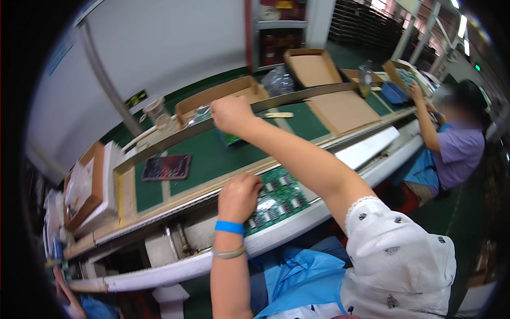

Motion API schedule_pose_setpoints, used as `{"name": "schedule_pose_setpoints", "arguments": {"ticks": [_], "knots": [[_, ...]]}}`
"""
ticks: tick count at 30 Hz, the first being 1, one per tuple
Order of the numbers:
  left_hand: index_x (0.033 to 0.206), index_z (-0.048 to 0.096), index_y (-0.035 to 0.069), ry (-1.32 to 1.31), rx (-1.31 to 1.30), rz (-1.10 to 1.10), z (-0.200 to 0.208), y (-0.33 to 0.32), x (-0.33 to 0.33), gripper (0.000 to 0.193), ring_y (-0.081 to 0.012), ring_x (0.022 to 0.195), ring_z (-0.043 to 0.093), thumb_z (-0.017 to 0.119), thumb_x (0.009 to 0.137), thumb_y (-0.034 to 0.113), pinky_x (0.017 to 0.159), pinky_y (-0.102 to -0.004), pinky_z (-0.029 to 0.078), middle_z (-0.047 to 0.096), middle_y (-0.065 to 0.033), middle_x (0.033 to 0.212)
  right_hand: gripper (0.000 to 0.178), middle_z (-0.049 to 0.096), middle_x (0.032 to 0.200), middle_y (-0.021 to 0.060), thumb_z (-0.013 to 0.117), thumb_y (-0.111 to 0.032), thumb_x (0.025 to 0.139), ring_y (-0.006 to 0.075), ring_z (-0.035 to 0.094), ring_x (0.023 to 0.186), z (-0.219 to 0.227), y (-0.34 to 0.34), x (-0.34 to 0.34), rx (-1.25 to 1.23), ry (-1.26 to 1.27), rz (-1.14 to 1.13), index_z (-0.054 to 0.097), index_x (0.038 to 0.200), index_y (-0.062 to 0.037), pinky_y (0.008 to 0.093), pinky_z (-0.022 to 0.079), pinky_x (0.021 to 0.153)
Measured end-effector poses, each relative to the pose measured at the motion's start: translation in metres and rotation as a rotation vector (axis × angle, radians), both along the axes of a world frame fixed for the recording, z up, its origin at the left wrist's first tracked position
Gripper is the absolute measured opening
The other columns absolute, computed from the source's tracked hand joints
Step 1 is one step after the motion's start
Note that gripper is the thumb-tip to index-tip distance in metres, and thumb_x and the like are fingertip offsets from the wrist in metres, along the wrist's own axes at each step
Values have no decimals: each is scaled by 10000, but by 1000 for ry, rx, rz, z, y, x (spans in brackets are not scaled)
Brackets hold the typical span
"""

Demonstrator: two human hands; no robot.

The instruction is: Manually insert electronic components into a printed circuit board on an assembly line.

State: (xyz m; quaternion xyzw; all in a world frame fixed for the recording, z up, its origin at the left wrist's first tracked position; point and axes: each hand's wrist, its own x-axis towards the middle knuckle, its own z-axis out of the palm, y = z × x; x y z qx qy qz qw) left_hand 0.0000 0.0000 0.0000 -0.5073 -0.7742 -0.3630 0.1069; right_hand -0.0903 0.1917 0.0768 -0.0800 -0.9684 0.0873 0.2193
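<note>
One hand on a circuit board, the other reaching across the belt.

The left hand (239,196), wrist bent and fingers curled shut, pressed down on the near-left corner of the green circuit board (279,199) lying on the front ledge of the bench (159,268). The right arm stretched forward over the green belt (212,157), its hand (231,114) closed into a loose fist at the shallow cardboard box (223,98) on the far side; whether it gripped anything could not be told. Farther right, another person (451,149) reached toward a second box (404,74).
</note>
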Motion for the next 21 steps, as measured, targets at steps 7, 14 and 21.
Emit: {"name": "schedule_pose_setpoints", "arguments": {"ticks": [7,14,21], "knots": [[884,677,22,-106,32,-48,10,17,12,68,-348,795,640,720,832,27,704,-427,514,655,-151,867,243,742,1090,107,686,-180,839,291,603,1159,-28,18,34,136,-333,-75,779,1053,-112,559,393,936],[931,676,-2,-159,33,-72,12,20,10,69,-285,754,621,710,871,-5,690,-355,499,648,-142,857,217,744,1097,89,677,-160,871,287,609,1142,-30,23,34,42,-283,-90,782,1056,-114,564,389,954],[947,671,-11,-184,21,-52,12,17,10,61,-261,796,631,696,891,-10,724,-339,503,651,-133,885,186,744,1043,67,727,-158,827,276,614,1089,-41,28,35,56,-218,-70,790,1000,-134,532,400,931]]}}
